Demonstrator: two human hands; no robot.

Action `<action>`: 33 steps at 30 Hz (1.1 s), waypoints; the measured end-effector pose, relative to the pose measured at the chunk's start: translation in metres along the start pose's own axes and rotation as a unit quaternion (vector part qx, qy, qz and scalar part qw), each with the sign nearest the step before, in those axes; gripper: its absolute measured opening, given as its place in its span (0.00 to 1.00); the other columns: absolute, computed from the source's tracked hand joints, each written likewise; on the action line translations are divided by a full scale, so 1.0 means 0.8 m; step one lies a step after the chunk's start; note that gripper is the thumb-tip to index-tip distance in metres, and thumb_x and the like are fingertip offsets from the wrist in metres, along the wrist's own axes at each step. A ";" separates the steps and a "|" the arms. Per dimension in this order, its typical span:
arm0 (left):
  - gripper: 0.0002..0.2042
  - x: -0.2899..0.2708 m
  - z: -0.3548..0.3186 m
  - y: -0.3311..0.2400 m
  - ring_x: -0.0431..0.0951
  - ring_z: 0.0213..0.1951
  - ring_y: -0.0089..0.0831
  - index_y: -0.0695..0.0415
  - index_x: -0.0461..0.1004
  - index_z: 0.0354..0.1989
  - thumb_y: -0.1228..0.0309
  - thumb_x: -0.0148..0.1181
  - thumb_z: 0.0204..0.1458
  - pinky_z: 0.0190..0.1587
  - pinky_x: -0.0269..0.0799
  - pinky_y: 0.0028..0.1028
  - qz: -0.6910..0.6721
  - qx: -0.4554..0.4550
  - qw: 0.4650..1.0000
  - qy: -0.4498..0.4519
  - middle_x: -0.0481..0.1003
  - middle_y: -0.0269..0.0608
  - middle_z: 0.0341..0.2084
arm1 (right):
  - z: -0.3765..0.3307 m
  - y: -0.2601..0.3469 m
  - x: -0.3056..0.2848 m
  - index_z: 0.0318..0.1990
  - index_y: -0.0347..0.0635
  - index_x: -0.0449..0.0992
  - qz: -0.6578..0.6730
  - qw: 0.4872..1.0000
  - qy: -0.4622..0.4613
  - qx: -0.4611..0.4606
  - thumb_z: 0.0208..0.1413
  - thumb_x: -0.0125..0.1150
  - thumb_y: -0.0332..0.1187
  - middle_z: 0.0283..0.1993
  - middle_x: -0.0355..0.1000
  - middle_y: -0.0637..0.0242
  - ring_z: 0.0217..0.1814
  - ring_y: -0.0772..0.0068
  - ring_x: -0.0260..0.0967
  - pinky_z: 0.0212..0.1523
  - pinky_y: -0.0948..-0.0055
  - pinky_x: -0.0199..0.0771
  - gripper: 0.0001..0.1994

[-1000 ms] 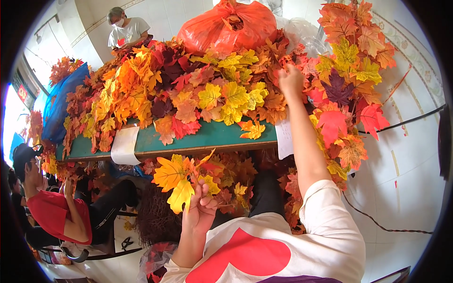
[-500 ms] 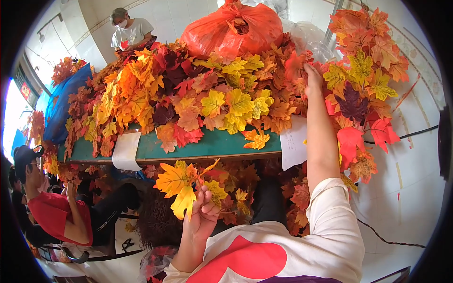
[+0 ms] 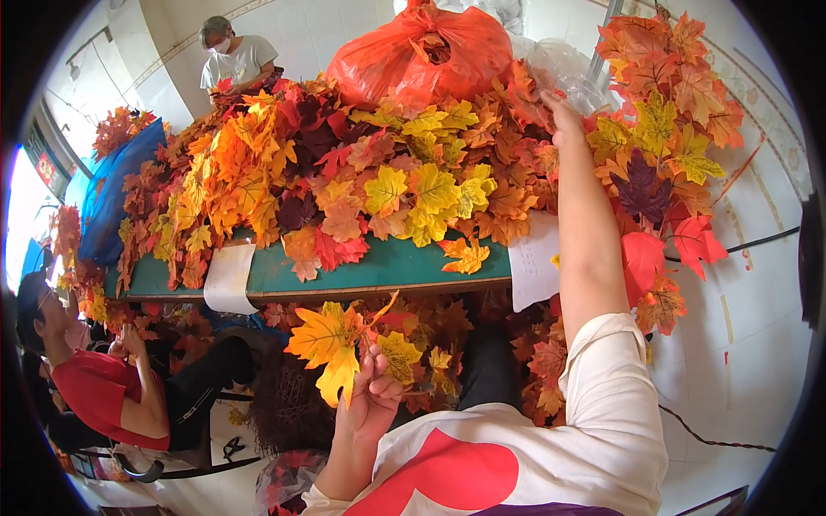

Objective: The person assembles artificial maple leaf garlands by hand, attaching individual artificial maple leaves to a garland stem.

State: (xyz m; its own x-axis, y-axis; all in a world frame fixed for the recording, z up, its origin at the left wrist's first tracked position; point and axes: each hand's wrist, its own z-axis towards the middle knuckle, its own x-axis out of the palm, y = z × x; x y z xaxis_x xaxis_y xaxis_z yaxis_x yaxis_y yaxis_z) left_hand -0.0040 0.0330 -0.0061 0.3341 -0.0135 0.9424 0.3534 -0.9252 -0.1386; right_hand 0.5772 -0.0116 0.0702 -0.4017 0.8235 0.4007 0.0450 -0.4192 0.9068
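Observation:
My left hand (image 3: 372, 391), low in front of my chest, pinches the stem of a sprig of artificial maple leaves (image 3: 318, 340), orange and yellow. A spotted yellow leaf (image 3: 398, 355) shows just behind those fingers. Stretched far out to the right, my right hand (image 3: 564, 119) has its fingertips closed at the edge of an orange-red artificial maple leaf (image 3: 525, 93), beside the heaped leaves. Under the heap (image 3: 344, 185), piled in orange, yellow, red and dark purple, lies a green tabletop (image 3: 361, 260).
A knotted red plastic bag (image 3: 422, 60) stands on the heap. Leaf sprigs (image 3: 658, 129) hang at the right wall. White paper sheets (image 3: 231, 277) drape over the table edge. One person in red (image 3: 107, 391) sits at left; another, masked person (image 3: 241, 64) works across the table.
My right hand has moved a little farther away and left, the orange-red leaf shifting with it. The left hand keeps its sprig nearly in place. The person in red has raised their head.

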 end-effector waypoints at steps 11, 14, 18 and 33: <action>0.09 0.000 0.005 0.000 0.65 0.19 0.13 0.55 0.68 0.43 0.71 0.51 0.53 0.25 0.58 0.16 -0.005 -0.017 1.000 0.010 0.77 0.34 0.33 | -0.013 -0.033 -0.021 0.33 0.49 0.80 -0.467 0.882 -0.017 -0.066 0.43 0.65 0.39 0.35 0.76 0.68 0.37 0.76 0.71 0.39 0.73 0.67 0.10; 0.09 -0.001 0.004 0.001 0.65 0.19 0.14 0.55 0.68 0.43 0.71 0.51 0.53 0.25 0.58 0.16 -0.003 -0.011 1.000 -0.002 0.77 0.35 0.33 | -0.033 -0.048 -0.002 0.34 0.41 0.78 -0.498 0.864 -0.011 -0.077 0.46 0.62 0.35 0.29 0.74 0.71 0.29 0.82 0.67 0.31 0.78 0.67 0.09; 0.08 0.003 0.001 -0.002 0.65 0.18 0.15 0.54 0.70 0.41 0.71 0.54 0.52 0.24 0.58 0.17 -0.003 -0.012 0.999 -0.035 0.76 0.33 0.29 | -0.070 -0.025 0.022 0.34 0.39 0.76 -0.431 0.902 -0.013 0.020 0.46 0.62 0.33 0.27 0.73 0.71 0.26 0.84 0.67 0.25 0.81 0.67 0.10; 0.08 0.003 0.000 0.002 0.65 0.19 0.15 0.54 0.69 0.40 0.71 0.53 0.52 0.25 0.58 0.16 -0.003 -0.010 0.999 -0.032 0.76 0.33 0.29 | -0.075 -0.026 0.021 0.32 0.34 0.74 -0.355 0.934 0.001 0.039 0.43 0.60 0.23 0.29 0.73 0.60 0.32 0.68 0.72 0.32 0.73 0.75 0.06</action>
State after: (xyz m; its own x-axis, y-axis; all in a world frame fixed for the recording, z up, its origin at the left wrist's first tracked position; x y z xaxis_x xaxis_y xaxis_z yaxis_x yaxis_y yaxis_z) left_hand -0.0029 0.0313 -0.0041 0.3880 0.0165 0.9215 0.3377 -0.9329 -0.1254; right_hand 0.5150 -0.0122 0.0499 -0.3578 0.8821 -0.3065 -0.1678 0.2621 0.9503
